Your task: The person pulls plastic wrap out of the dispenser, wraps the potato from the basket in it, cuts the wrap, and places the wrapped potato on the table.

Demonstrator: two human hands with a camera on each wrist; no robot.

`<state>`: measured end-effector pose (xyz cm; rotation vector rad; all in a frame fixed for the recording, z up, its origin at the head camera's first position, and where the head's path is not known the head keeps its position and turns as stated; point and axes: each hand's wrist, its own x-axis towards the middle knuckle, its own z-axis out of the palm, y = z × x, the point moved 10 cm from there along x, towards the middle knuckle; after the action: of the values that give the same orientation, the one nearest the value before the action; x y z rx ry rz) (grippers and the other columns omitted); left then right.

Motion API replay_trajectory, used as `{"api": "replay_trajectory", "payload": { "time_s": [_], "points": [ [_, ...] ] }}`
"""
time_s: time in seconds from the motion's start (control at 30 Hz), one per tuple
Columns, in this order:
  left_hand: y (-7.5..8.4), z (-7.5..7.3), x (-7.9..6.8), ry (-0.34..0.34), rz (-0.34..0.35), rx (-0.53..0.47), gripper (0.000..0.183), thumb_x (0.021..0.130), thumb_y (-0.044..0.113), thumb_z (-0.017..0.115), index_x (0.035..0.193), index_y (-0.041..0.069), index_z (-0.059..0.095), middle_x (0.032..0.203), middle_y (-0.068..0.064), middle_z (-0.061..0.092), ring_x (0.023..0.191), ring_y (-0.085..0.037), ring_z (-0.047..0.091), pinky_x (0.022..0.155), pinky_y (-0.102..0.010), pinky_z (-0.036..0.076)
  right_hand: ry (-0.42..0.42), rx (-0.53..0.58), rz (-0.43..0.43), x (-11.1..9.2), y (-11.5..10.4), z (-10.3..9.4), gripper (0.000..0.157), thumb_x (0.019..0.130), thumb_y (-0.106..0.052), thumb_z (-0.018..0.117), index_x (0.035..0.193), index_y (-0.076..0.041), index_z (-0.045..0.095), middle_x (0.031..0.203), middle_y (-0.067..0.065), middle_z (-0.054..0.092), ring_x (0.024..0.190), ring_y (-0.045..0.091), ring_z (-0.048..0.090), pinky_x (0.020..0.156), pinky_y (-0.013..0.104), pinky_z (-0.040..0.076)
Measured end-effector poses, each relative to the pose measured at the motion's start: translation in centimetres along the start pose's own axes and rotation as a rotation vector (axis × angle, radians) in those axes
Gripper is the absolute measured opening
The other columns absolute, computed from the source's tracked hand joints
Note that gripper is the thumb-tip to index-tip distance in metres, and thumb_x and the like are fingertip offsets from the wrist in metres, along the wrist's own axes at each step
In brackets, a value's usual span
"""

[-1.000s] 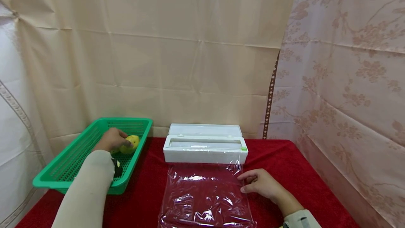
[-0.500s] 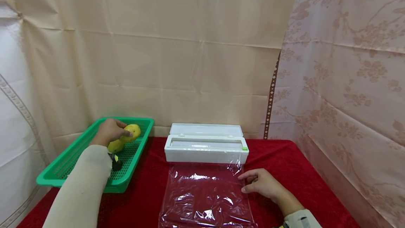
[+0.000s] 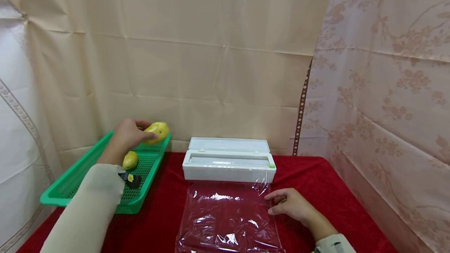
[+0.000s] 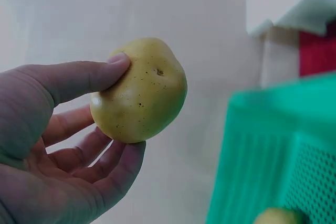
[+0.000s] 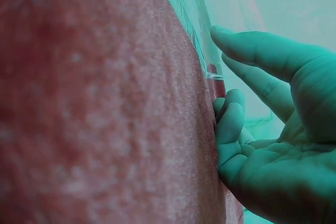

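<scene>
A yellow potato (image 3: 159, 131) with small dark pits is pinched between the thumb and fingers of my left hand (image 3: 129, 135). It is held above the far end of the green basket (image 3: 147, 188). In the left wrist view the potato (image 4: 142, 90) hangs apart from the basket wall. My right hand (image 3: 293, 206) lies by the right edge of a sheet of clear cling film (image 3: 228, 214), its fingers loosely bent. Whether its fingertips touch the film cannot be made out. In the right wrist view nothing is seen gripped by that hand (image 5: 278, 114).
A second potato (image 3: 130, 161) lies in the basket. The cling film comes out of a white dispenser box (image 3: 228, 173) with its lid (image 3: 228, 143) raised and a green slider (image 3: 271, 165). Red cloth (image 3: 316, 175) covers the table; a beige curtain (image 3: 211, 69) hangs behind.
My left hand has lifted the potato up from inside the basket and moved slightly right. The second potato has come into view. My right hand and the film have stayed in place.
</scene>
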<state>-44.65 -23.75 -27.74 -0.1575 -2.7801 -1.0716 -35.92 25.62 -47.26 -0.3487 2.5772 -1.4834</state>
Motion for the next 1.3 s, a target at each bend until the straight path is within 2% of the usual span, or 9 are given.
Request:
{"api": "replay_trajectory", "payload": {
  "time_s": [0.13, 0.3, 0.5, 0.67, 0.77, 0.87, 1.07, 1.3],
  "points": [
    [2.1, 0.5, -1.6, 0.046, 0.049, -0.033, 0.06, 0.086, 0.036, 0.084, 0.134, 0.003, 0.066, 0.134, -0.022, 0.067, 0.124, -0.04, 0.063, 0.094, -0.044, 0.053, -0.001, 0.008, 0.001, -0.1, 0.1, 0.0, 0.042, 0.076, -0.008, 0.088, 0.115, -0.002, 0.076, 0.099, 0.014, 0.069, 0.084, 0.02, 0.061, 0.07, 0.031, 0.053],
    [3.8, 1.7, -3.6, 0.071, 0.083, -0.054, 0.06, 0.086, 0.038, 0.085, 0.133, 0.006, 0.067, 0.132, -0.02, 0.068, 0.12, -0.038, 0.062, 0.086, -0.038, 0.056, -0.002, 0.03, -0.012, -0.3, -0.1, 0.0, 0.042, 0.076, -0.006, 0.088, 0.116, 0.001, 0.076, 0.099, 0.014, 0.07, 0.083, 0.019, 0.062, 0.07, 0.032, 0.053],
    [3.9, 3.2, -5.5, 0.062, 0.046, -0.089, 0.064, 0.085, 0.043, 0.085, 0.136, 0.009, 0.065, 0.136, -0.018, 0.066, 0.124, -0.037, 0.058, 0.087, -0.041, 0.058, -0.004, 0.011, 0.013, -0.3, 0.1, 0.1, 0.041, 0.076, -0.008, 0.088, 0.115, 0.0, 0.076, 0.101, 0.014, 0.07, 0.085, 0.019, 0.062, 0.072, 0.032, 0.052],
    [4.1, 4.1, -6.9, 0.071, 0.04, -0.126, 0.065, 0.084, 0.042, 0.086, 0.137, 0.01, 0.065, 0.136, -0.017, 0.067, 0.127, -0.038, 0.058, 0.082, -0.034, 0.057, -0.006, 0.0, 0.015, -0.4, 0.0, 0.0, 0.042, 0.077, -0.008, 0.088, 0.115, 0.0, 0.076, 0.101, 0.015, 0.071, 0.086, 0.019, 0.062, 0.073, 0.032, 0.053],
    [4.6, 4.4, -7.6, 0.087, 0.073, -0.153, 0.063, 0.084, 0.04, 0.086, 0.136, 0.01, 0.066, 0.135, -0.015, 0.068, 0.122, -0.036, 0.064, 0.08, -0.032, 0.058, 0.001, 0.001, 0.015, -0.4, -0.2, -0.1, 0.041, 0.077, -0.007, 0.087, 0.116, 0.0, 0.076, 0.102, 0.015, 0.07, 0.086, 0.019, 0.061, 0.073, 0.032, 0.053],
    [5.3, 4.7, -8.2, 0.097, 0.116, -0.177, 0.061, 0.083, 0.037, 0.088, 0.134, 0.009, 0.067, 0.133, -0.015, 0.069, 0.114, -0.036, 0.07, 0.081, -0.035, 0.061, 0.006, 0.007, 0.018, -0.4, -0.4, -0.1, 0.041, 0.078, -0.006, 0.086, 0.117, 0.001, 0.075, 0.104, 0.016, 0.07, 0.087, 0.02, 0.061, 0.074, 0.034, 0.053],
    [6.4, 5.7, -9.1, 0.102, 0.207, -0.199, 0.054, 0.082, 0.028, 0.089, 0.129, 0.009, 0.071, 0.126, -0.012, 0.072, 0.11, -0.029, 0.07, 0.086, -0.035, 0.062, 0.01, 0.001, 0.02, -0.4, -0.5, -0.1, 0.041, 0.079, -0.006, 0.086, 0.117, 0.001, 0.075, 0.106, 0.017, 0.07, 0.088, 0.021, 0.061, 0.074, 0.035, 0.052],
    [7.0, 7.6, -9.4, 0.05, 0.232, -0.24, 0.05, 0.081, 0.025, 0.09, 0.127, 0.012, 0.072, 0.124, -0.008, 0.072, 0.103, -0.024, 0.074, 0.08, -0.029, 0.062, 0.012, 0.006, 0.012, -0.4, -0.3, -0.3, 0.04, 0.078, -0.008, 0.086, 0.116, -0.001, 0.076, 0.108, 0.015, 0.071, 0.092, 0.021, 0.062, 0.077, 0.035, 0.053]
  ]
}}
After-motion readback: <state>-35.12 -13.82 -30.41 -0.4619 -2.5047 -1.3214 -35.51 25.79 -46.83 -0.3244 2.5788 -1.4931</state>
